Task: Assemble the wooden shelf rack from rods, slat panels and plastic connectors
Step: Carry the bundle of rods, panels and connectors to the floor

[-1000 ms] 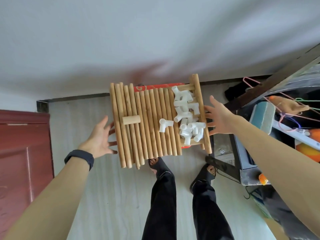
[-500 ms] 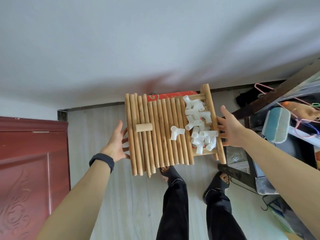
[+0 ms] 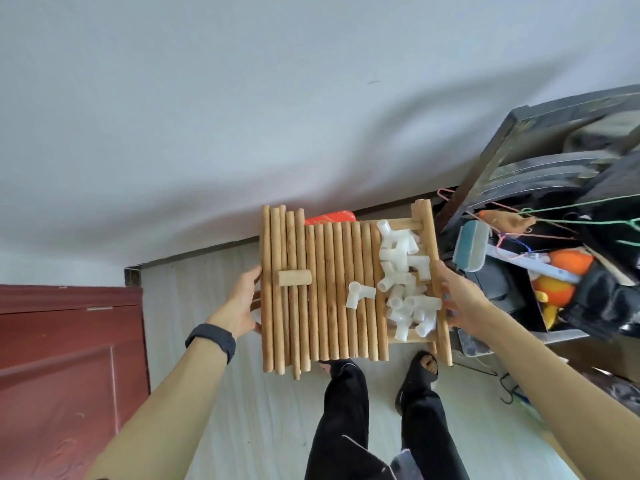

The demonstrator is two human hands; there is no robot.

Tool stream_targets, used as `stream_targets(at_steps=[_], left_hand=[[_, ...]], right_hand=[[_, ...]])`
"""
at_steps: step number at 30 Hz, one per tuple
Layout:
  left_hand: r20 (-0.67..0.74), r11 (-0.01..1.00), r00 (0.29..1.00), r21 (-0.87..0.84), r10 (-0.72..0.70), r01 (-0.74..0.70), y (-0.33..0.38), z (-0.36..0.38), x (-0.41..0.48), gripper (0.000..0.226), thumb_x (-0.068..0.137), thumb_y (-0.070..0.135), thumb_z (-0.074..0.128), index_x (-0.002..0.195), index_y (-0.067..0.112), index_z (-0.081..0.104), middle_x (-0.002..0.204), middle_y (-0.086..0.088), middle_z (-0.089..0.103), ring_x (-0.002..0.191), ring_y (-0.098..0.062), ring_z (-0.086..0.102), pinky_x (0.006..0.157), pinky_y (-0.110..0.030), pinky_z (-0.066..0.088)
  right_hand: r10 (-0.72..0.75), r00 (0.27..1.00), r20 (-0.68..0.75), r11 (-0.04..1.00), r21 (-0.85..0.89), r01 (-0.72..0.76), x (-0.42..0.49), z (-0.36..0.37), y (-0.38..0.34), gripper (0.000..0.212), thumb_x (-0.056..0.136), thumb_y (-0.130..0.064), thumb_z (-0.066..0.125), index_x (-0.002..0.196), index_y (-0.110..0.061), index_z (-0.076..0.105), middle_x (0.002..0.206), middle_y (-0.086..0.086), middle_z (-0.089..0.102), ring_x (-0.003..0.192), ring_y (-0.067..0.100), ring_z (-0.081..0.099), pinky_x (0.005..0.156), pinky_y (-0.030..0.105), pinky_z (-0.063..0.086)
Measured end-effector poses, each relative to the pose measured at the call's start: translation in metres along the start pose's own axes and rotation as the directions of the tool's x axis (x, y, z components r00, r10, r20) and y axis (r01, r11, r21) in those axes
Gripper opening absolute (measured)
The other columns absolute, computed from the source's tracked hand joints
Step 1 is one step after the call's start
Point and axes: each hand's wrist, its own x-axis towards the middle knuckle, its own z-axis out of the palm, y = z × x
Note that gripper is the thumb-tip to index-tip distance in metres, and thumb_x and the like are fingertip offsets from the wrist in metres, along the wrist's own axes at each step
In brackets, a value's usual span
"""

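- The floor (image 3: 207,292) lay well below the load. We judged that setting it down there came next, since nothing was joined yet.
- The slat panel (image 3: 426,233) served as our tray, held level straight ahead of us above our feet. Its long axis ran away from us, so each hand had one long side and neither was nearer.
- The rods (image 3: 332,292) lay side by side on the panel along that same axis, filling its left and middle. A tilt to either side would roll them.
- Our left hand (image 3: 242,303) clasped the left edge with the thumb against the outermost rod. Its fingers went underneath, where we could not see them.
- Our right hand (image 3: 462,299) gripped the panel's right rail, thumb on top and fingers curled at its side.
- The plastic connectors (image 3: 401,268) were heaped loose at the right, against that rail.
- A short dowel (image 3: 294,277) lay crosswise on the leftmost rods.
- One stray connector (image 3: 360,295) sat on the rods just left of the heap.
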Motion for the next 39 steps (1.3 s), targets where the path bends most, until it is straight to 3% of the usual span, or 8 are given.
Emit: stream_targets(at_steps=[4,9,13,16,23,31,36,39], left_hand=[[0.082,0.988,0.996,0.150,0.020,-0.032,0.016,0.027,-0.058,0.072,0.064,0.081,0.068,0.110,0.026,0.069,0.116,-0.014,0.067,0.109,-0.036,0.059,0.072,-0.061,0.050],[0.204,0.943,0.978,0.314,0.051,-0.114,0.015,0.082,-0.116,0.085,0.030,0.084,0.081,0.092,0.025,0.081,0.105,-0.013,0.074,0.101,-0.036,0.069,0.079,-0.058,0.054],[0.278,0.885,0.959,0.433,0.049,-0.171,-0.006,0.142,-0.157,0.059,0.055,0.076,0.079,0.085,0.025,0.082,0.092,-0.012,0.075,0.093,-0.030,0.070,0.074,-0.048,0.057],[0.310,0.833,0.951,0.524,0.009,-0.179,-0.033,0.194,-0.185,0.059,0.064,0.072,0.077,0.092,0.020,0.080,0.078,-0.011,0.074,0.072,-0.028,0.074,0.065,-0.048,0.058],[0.400,0.663,0.916,0.693,-0.023,-0.285,-0.131,0.345,-0.260,0.103,0.059,0.077,0.075,0.143,0.021,0.055,0.133,-0.021,0.060,0.121,-0.040,0.058,0.093,-0.065,0.049],[0.593,0.435,0.805,0.718,0.025,-0.543,-0.275,0.543,-0.390,0.054,0.088,0.065,0.055,0.111,0.022,0.076,0.112,-0.012,0.071,0.102,-0.032,0.064,0.074,-0.048,0.056],[0.725,0.301,0.687,0.664,-0.040,-0.684,-0.358,0.663,-0.469,0.052,0.096,0.059,0.046,0.093,0.017,0.077,0.076,-0.008,0.076,0.064,-0.023,0.073,0.051,-0.037,0.059],[0.793,0.225,0.606,0.603,-0.064,-0.765,-0.408,0.730,-0.507,0.055,0.097,0.060,0.045,0.087,0.016,0.078,0.079,-0.007,0.075,0.070,-0.023,0.073,0.071,-0.039,0.060]], right_hand=[[-0.008,1.000,-0.005,0.992,0.126,0.008,-0.059,-0.049,0.035,0.047,0.087,-0.065,0.065,0.097,-0.021,0.077,0.088,0.003,0.079,0.080,0.029,0.077,0.057,0.039,0.059],[-0.002,1.000,-0.002,0.960,0.282,0.003,-0.113,-0.124,0.097,0.063,0.084,-0.068,0.066,0.118,-0.016,0.072,0.120,0.011,0.071,0.113,0.039,0.064,0.093,0.059,0.055],[-0.022,0.998,-0.063,0.914,0.404,0.046,-0.166,-0.181,0.148,0.056,0.074,-0.071,0.068,0.101,-0.024,0.079,0.103,0.008,0.077,0.104,0.037,0.068,0.063,0.042,0.061],[-0.012,0.991,-0.131,0.868,0.491,0.075,-0.199,-0.223,0.202,0.055,0.075,-0.071,0.067,0.107,-0.027,0.077,0.106,0.008,0.076,0.104,0.037,0.068,0.062,0.041,0.061],[0.040,0.955,-0.294,0.747,0.643,0.167,-0.266,-0.323,0.349,0.053,0.085,-0.071,0.060,0.110,-0.026,0.074,0.109,0.010,0.074,0.100,0.038,0.070,0.074,0.050,0.061],[0.112,0.853,-0.510,0.562,0.740,0.369,-0.358,-0.462,0.501,0.040,0.091,-0.064,0.061,0.098,-0.029,0.080,0.108,0.006,0.075,0.097,0.037,0.072,0.064,0.049,0.061],[0.208,0.784,-0.586,0.450,0.768,0.455,-0.402,-0.549,0.571,0.044,0.090,-0.065,0.061,0.094,-0.027,0.082,0.106,0.007,0.076,0.091,0.035,0.072,0.060,0.047,0.059],[0.253,0.762,-0.596,0.413,0.779,0.472,-0.422,-0.601,0.606,0.051,0.092,-0.066,0.057,0.099,-0.021,0.080,0.109,0.011,0.074,0.091,0.037,0.071,0.060,0.048,0.059]])
